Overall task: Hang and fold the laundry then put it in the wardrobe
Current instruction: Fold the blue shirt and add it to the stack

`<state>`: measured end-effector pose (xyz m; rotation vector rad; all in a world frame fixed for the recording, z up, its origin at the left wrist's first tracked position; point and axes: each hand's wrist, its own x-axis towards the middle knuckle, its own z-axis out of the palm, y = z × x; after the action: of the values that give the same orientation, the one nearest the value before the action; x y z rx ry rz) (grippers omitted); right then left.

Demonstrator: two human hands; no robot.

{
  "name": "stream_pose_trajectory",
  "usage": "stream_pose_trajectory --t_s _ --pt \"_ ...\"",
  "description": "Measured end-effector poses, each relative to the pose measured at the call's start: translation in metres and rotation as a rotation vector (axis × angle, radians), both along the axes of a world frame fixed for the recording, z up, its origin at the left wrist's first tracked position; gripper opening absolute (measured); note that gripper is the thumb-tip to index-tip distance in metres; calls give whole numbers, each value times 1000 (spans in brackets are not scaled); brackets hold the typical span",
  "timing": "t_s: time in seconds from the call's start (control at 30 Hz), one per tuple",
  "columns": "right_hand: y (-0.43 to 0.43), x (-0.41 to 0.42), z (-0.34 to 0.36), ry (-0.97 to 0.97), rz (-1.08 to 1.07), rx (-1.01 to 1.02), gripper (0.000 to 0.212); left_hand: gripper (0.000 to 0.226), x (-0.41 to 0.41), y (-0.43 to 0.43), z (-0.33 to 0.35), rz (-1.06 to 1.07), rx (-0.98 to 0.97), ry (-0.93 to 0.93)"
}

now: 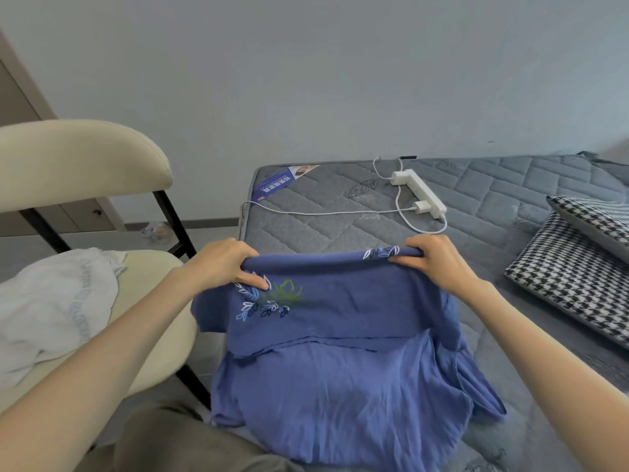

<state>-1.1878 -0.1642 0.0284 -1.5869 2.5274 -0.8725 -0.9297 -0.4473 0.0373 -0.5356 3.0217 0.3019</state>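
Grey quilted mattress bears a blue embroidered cotton shirt, half-folded; left hand and right hand pinch its fold; wardrobe step remains.

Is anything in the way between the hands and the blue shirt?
No, nothing visible. The left hand and right hand both pinch the blue shirt at its top fold. The white power strip lies farther back on the mattress, apart from the shirt.

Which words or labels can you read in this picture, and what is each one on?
Mattress label: white Chinese characters, too blurred to quote.
White garment: pale lettering, unreadable.
Blue garment: embroidered leaves only, no words.
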Motion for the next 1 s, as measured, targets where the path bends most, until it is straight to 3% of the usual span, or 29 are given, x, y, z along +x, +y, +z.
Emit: stream_pose_trajectory --t_s 0.23,0.37,0.6,0.8,1.0 --pt "-2 13 38 253 -145 51 55 51 8 -5 56 23 -203 14" --pt "-9 9 71 403 -117 250 62 54 5 -13 91 35 -321 56" --pt "-32 -6 115 491 -114 251 47 53 -13 -26 140 71 -438 156" --pt "-58 -22 114 614 -181 264 31 41 -25 -40 129 90 -499 198" --pt "-71 -31 79 577 -218 362 26 19 -31 -40 84 145 -469 157"
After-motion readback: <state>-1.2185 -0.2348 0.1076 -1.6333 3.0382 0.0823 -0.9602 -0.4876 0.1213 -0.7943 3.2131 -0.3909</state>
